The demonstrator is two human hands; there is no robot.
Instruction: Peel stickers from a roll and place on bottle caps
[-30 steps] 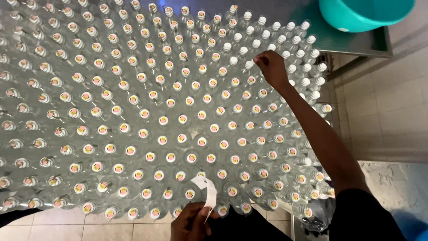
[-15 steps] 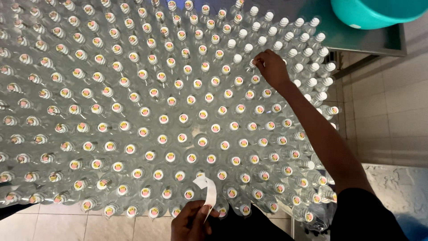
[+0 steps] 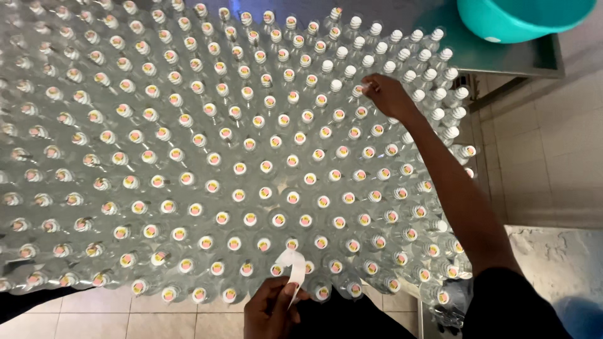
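Under the right hand (image 3: 384,94), stretched far out over a dense field of clear bottles (image 3: 239,169), the fingers were pinched on the top of one bottle where two kinds of tops met. Beyond and to the right of that hand, a band of bottles carried plain white caps (image 3: 411,69). On the near side and to its left, by far the larger share, the tops showed small round seals (image 3: 277,220) with a pink and yellow centre. Whether those were open mouths with liners or another kind of cap could not be told from above.

Close to the body, the left hand (image 3: 271,309) was closed around a curled white strip (image 3: 293,269), held just above the nearest row of bottles. What the strip was made of was unclear.

Judged from how things lay, the white-capped band covered only the far right corner and edge, so most of the bottles remained without white caps. The bottles stood on a metal counter (image 3: 502,58); a teal tub (image 3: 521,17) sat on it past the right hand, well apart from the strip.
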